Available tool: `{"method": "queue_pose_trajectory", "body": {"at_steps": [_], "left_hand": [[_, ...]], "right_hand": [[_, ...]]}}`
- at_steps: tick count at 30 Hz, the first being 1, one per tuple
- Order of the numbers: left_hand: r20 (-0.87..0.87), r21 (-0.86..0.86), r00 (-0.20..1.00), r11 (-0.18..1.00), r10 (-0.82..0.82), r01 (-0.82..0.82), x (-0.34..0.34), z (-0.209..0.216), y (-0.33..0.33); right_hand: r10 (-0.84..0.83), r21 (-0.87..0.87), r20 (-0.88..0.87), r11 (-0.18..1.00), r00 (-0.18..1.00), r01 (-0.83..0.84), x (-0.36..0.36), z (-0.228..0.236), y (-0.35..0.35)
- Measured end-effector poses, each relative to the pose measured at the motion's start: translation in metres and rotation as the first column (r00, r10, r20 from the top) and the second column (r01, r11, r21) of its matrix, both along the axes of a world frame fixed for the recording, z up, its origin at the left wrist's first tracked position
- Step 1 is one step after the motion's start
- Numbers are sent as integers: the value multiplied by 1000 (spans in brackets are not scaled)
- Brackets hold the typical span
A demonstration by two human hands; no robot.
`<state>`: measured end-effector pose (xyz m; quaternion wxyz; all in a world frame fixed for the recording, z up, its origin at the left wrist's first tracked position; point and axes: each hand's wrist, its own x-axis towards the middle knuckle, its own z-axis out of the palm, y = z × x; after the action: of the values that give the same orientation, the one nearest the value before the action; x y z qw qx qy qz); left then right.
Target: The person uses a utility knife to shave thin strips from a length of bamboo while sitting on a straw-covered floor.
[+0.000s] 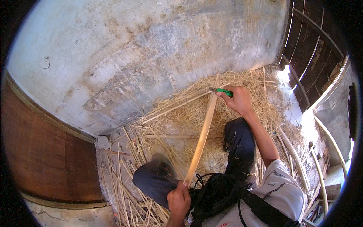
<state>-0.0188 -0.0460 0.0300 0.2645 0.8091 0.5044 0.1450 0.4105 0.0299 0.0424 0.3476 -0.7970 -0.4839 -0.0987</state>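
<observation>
A long, flat bamboo strip (204,132) slants away from my lap toward the wall. Its near end is gripped in my left hand (179,198), fingers closed around it. Farther out, my right hand (239,100) is closed on a green-handled utility knife (225,92). The knife's blade reaches left across the strip near its far end, and seems to touch it. My right thumb lies along the green handle, close to the strip's edge.
Pale shavings (245,81) heap along the foot of the stained wall (151,56). Thin bamboo sticks (121,189) lie scattered at the left, below a brown wooden panel (53,155). Thicker poles (297,159) lie at the right. My bent legs flank the strip.
</observation>
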Motion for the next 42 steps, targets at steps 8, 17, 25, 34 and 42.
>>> {"method": "queue_pose_trajectory", "body": {"at_steps": [8, 17, 25, 34, 42], "left_hand": [[-59, -53, 998, 999, -10, 7, -10, 1, -4], [12, -30, 1000, 999, -19, 19, -17, -4, -1], [141, -62, 974, 984, 177, -170, -61, -16, -14], [-11, 104, 976, 971, 216, -214, -72, 8, 43], [-79, 420, 991, 905, 107, -65, -38, 50, 96]], "right_hand": [[-57, -83, -25, 995, 998, 55, 20, -1, 12], [-87, -35, 20, 996, 996, 87, 23, -10, 27], [-277, -87, -260, 961, 925, 263, 161, -34, 1], [16, -334, -284, 936, 959, -115, 94, -22, -14], [615, 115, -500, 745, 610, -657, -5, 14, 9]]}}
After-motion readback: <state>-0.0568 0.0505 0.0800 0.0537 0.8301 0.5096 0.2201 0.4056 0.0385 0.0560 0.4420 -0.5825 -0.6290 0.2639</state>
